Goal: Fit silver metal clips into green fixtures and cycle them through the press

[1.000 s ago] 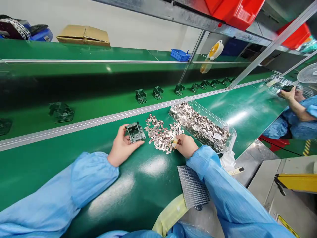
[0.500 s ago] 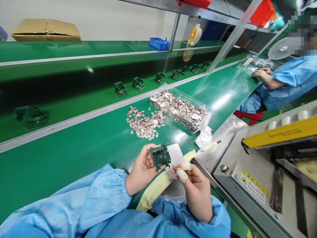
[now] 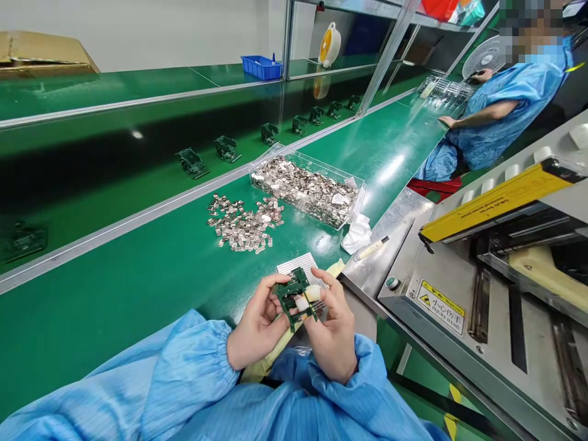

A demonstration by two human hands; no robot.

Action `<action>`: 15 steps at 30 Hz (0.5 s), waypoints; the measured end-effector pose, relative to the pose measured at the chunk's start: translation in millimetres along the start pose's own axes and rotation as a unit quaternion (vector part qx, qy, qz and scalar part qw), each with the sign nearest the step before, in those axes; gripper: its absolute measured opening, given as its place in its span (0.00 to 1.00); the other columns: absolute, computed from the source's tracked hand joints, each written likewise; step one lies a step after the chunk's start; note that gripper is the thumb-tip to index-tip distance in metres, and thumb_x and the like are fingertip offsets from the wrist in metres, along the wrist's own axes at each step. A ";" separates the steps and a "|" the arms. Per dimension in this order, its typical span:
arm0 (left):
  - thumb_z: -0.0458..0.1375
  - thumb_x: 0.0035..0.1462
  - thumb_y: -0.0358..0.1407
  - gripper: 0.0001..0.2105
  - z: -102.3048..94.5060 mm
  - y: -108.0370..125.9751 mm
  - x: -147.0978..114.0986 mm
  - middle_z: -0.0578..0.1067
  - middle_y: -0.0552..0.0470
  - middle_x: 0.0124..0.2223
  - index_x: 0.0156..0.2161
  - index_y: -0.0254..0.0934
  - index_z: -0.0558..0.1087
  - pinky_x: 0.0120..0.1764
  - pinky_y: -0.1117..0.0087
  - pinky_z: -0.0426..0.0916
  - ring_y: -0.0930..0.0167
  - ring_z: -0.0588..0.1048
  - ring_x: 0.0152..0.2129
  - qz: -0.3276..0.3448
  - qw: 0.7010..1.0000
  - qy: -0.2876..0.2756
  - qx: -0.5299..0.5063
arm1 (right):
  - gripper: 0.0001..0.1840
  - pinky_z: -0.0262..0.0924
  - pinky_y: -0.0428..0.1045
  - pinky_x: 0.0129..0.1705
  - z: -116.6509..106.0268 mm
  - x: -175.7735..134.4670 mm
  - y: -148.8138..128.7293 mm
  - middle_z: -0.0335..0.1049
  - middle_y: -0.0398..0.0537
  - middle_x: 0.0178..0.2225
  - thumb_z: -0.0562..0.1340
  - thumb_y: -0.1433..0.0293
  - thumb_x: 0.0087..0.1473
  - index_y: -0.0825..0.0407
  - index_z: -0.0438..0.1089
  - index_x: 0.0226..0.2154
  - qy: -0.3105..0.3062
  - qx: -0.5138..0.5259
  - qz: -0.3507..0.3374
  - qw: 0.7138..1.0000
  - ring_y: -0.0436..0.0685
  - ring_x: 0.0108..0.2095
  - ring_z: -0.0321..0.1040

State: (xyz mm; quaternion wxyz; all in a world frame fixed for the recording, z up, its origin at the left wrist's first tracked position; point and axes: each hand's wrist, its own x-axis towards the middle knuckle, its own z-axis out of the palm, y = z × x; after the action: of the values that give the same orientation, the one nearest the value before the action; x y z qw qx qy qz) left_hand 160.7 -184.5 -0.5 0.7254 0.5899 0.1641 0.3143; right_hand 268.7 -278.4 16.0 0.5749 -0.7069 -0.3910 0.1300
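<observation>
Board assembly, green, is up off the tabletop, near the person's lap, tilted. Left hand holds it: thumb on top, fingers around the left edge, so the right side is free to reach. Right hand is narrow, thumb and a finger close together at that right side; can't tell if they grip the assembly or a small part. White fingertip caps on them, probably protection or better grip. Ribbed grey plate sits right behind the assembly, mostly covered by it and the hands. Metal-part pile is loose on the tabletop, just far of the hands, presumably spread for easy picking. Clear box just right of the pile carries many more, likely bulk stock within reach. White tissue by its near right end; pen nearer, on the metal edge. More green assemblies stand spaced in a row along the far strip, maybe spaced so each lifts off singly. Yellow-barred machine near right; co-worker in blue far right.
</observation>
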 end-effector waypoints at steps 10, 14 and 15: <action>0.57 0.61 0.38 0.12 -1.2 -3.0 0.4 0.71 0.53 0.34 0.49 0.42 0.65 0.30 0.75 0.71 0.73 0.72 0.27 -0.022 0.998 0.037 0.041 | 0.02 0.64 0.51 0.40 7.9 -3.9 0.4 0.70 0.48 0.36 0.61 0.72 0.54 0.49 0.69 0.33 -0.023 0.053 0.061 0.996 0.57 0.37 0.68; 0.57 0.61 0.39 0.12 -0.8 -3.2 -2.5 0.71 0.54 0.33 0.48 0.42 0.65 0.28 0.74 0.71 0.73 0.71 0.26 -0.047 0.996 0.050 0.048 | 0.05 0.66 0.49 0.35 12.3 -4.1 1.2 0.69 0.44 0.31 0.63 0.70 0.52 0.49 0.68 0.34 -0.025 0.160 0.131 0.978 0.55 0.32 0.68; 0.57 0.61 0.38 0.12 -0.8 -3.5 -3.2 0.71 0.53 0.33 0.48 0.42 0.65 0.28 0.74 0.71 0.73 0.71 0.25 -0.048 0.996 0.052 0.053 | 0.05 0.67 0.49 0.35 13.3 -3.4 1.0 0.70 0.44 0.30 0.64 0.70 0.51 0.49 0.68 0.34 -0.023 0.173 0.144 0.974 0.55 0.31 0.69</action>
State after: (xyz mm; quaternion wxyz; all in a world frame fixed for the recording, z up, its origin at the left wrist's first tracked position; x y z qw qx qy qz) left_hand 158.7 -186.3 -4.5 0.6977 0.6021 0.2461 0.3002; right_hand 258.4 -271.4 10.1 0.6547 -0.6424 -0.2698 0.2931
